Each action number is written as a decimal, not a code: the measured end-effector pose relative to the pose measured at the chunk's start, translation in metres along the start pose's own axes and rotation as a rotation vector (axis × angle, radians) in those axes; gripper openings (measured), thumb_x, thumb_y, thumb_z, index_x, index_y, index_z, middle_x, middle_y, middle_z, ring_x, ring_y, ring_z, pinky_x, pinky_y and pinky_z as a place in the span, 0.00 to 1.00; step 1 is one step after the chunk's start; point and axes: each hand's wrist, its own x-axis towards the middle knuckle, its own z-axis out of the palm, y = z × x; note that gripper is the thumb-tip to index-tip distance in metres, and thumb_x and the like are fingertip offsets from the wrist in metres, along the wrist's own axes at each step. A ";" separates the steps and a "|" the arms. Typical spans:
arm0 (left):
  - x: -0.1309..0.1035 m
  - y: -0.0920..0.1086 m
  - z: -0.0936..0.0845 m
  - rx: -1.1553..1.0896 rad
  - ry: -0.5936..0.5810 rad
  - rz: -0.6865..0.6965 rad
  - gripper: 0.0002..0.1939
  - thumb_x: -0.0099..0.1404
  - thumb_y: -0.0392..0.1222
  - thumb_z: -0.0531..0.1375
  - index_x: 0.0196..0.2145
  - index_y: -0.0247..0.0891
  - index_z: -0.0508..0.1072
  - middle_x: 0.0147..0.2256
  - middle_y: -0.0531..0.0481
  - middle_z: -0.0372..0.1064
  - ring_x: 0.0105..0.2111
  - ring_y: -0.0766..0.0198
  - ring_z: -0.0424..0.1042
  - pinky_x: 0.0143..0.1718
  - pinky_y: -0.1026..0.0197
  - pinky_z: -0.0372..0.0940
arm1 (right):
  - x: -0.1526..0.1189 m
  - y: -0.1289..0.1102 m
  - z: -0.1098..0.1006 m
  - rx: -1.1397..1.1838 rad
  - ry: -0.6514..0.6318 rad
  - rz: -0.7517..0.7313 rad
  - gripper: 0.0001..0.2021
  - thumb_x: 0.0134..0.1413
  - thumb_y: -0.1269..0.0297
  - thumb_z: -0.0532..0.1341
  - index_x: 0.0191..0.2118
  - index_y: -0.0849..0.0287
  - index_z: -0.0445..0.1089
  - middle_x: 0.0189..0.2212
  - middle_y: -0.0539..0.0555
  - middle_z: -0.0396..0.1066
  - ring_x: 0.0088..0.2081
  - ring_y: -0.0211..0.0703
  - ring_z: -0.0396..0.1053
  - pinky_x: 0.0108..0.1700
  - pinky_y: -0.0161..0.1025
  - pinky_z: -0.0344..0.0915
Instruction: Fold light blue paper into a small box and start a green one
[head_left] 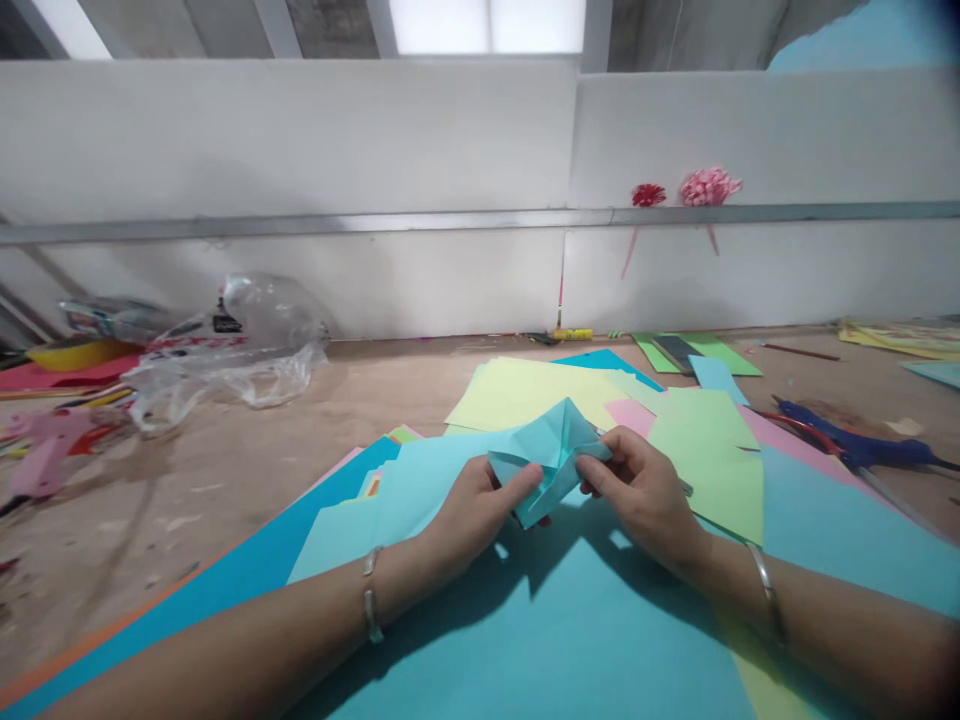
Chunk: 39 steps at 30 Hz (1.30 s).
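Observation:
A folded piece of light blue paper, with raised creased flaps and a point at its top, is held just above the paper sheets. My left hand pinches its left side, the thumb lying on the front and the other fingers mostly hidden behind. On the right, my right hand grips the paper's corner between thumb and fingers. Beneath both hands lies a large light blue sheet, where their shadows fall. A metal object, mostly covered, shows beside my right hand.
Pale yellow sheets and light green paper lie beyond my hands. A blue glue gun rests at right, a pink glue gun at left. Near the white wall sits a clear plastic bag. Two paper flowers hang at the rail.

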 end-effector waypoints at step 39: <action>0.001 -0.004 0.001 -0.072 0.003 -0.059 0.26 0.52 0.60 0.68 0.33 0.31 0.72 0.28 0.42 0.76 0.26 0.60 0.75 0.29 0.59 0.72 | 0.010 -0.002 -0.005 0.137 -0.058 0.205 0.18 0.47 0.54 0.66 0.42 0.58 0.68 0.29 0.51 0.72 0.29 0.39 0.67 0.30 0.38 0.63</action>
